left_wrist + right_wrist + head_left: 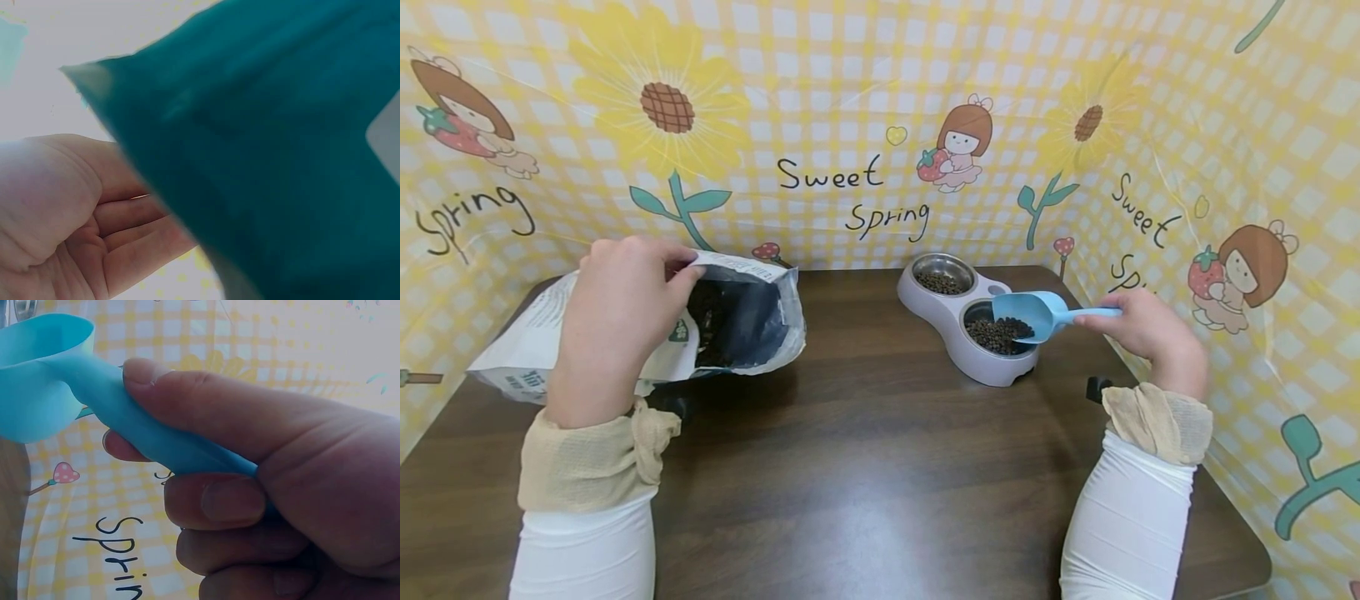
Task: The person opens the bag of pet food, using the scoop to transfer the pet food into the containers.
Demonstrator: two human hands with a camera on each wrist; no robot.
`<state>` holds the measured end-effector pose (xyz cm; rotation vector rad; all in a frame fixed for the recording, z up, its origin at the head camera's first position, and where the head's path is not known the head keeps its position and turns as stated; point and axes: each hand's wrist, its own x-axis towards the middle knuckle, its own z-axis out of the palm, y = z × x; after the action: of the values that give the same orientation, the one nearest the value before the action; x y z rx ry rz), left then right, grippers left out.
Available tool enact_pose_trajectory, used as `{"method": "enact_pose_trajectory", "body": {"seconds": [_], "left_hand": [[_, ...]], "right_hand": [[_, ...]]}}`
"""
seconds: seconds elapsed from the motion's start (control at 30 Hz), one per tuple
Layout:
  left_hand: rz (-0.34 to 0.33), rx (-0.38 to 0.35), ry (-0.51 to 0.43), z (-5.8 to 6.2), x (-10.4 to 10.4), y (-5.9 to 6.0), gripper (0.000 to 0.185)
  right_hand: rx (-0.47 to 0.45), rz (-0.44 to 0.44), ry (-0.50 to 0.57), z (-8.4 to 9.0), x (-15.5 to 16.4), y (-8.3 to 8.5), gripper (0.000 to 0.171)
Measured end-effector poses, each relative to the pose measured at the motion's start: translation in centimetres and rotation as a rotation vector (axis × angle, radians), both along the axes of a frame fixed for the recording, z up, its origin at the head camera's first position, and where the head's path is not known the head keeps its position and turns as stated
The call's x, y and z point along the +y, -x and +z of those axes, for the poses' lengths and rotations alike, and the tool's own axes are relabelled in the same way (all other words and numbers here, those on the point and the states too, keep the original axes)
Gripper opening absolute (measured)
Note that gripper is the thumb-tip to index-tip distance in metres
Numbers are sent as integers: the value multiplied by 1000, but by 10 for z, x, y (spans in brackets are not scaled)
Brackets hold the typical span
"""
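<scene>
My right hand (1150, 333) grips the handle of a light blue scoop (1037, 315), thumb along the top and fingers curled beneath, plain in the right wrist view. Its tipped mouth is over the nearer metal bowl of a lilac double pet feeder (992, 367), with dark kibble (1000, 335) at its lip and in the bowl. On the left, my left hand (625, 308) pinches the upper edge of an open bag (752, 325) lying on its side, dark kibble showing inside. The left wrist view shows the bag's teal side (250, 144) covering the fingertips.
The feeder's farther bowl (942, 275) also has kibble in it. A brown wooden table (850, 467) carries everything. Yellow checked cloth (827, 100) with flowers and cartoon figures rises behind the table and at both sides.
</scene>
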<state>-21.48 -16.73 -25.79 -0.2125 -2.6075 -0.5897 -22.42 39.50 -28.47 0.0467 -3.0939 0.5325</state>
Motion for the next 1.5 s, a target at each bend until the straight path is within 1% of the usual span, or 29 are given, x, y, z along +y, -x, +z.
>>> {"method": "enact_pose_trajectory", "body": {"seconds": [0.4,0.63,0.83,0.93,1.27,1.5], "left_hand": [[4,-2,2,0,0,1,26],[3,-3,-1,0,0,0,27],[3,7,4,0,0,0,26],[2,10,4,0,1,0,26],[-2,12,6,0,0,0,26],[-2,2,5,0,1,0,26]], "right_hand": [[25,-33,-10,2,2,-4,39],[41,-58,-29,5,2,-5,46],[65,-55,-22,5,3,-7,42],[80,-60,-22,6,3,-8,43],[67,-105,33,7,2,-9,49],[61,-121,40,7,2,-9,54]]}}
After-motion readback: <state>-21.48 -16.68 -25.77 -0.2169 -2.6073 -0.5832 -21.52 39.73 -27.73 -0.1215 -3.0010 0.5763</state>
